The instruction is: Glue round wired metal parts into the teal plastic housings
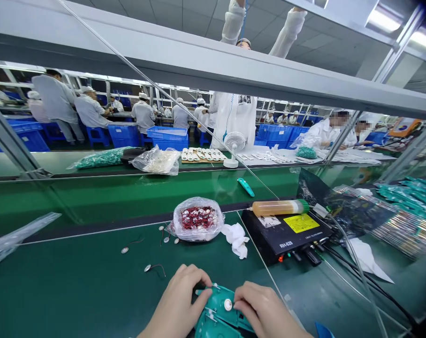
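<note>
In the lower middle of the head view lie teal plastic shell halves [215, 324], partly hidden by my hands. My left hand [181, 300] curls at the upper left of the upper shell, thumb and fingers on its edge. A small round piezo disc [228, 304], pale with a brassy rim, is over that shell. My right hand [260, 307] pinches at the disc's right edge, with thumb and forefinger close together. Loose discs with wires, such as one disc [148, 268], lie to the left. Behind them stands a plastic-lined bowl [199, 237] full of wired discs.
A black RH-928 box [286, 241] carries an amber-filled syringe [278, 207], with cables and a clear tube at its right. Crumpled tissue [236, 239] lies beside the bowl. A teal part [246, 187] rests on the green belt [146, 188]. Co-workers sit and stand beyond.
</note>
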Demonstrator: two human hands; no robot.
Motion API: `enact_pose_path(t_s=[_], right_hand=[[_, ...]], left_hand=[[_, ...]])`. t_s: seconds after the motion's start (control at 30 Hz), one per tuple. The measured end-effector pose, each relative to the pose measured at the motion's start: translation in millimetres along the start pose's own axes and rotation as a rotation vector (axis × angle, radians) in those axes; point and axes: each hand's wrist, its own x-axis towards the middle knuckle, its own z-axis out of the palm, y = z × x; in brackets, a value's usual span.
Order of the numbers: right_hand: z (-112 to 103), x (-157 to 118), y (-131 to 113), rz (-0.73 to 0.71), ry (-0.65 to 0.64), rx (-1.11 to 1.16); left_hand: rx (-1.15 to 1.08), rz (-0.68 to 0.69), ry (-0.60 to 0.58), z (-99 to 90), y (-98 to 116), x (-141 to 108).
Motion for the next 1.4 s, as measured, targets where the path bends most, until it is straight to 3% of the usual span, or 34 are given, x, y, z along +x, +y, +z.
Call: enact_pose_path(t_s=[0.2,0.53,0.9,0.97,1.13,1.3,1.4], right_hand=[[8,6,-2,-0.037,-0.007,-0.163],[7,11,-1,0.091,-0.075,-0.050],[6,10,0,0.076,-0.093,-0.054],[14,9,5,-0.017,-0.039,-0.140],[38,6,18,-0.274,0.238,-0.331],[36,2,16,-0.334,0.437,-0.223],[26,0,11,-0.318,0.456,-0.189]], left_hand=[[0.002,-0.029,-0.048,7.6,-7,5],[0.008,-0.023,-0.063,12.5,-11,5],[-0.011,-0.012,-0.064,15.4,-13,5],[-0.021,-0.010,-0.066,16.0,-14,5],[-0.014,-0.020,-0.078,16.2,-16,3],[-0.018,-0.020,-0.084,14.7,-14,3],[-0.020,-0.031,-0.081,14.1,-13,3]])
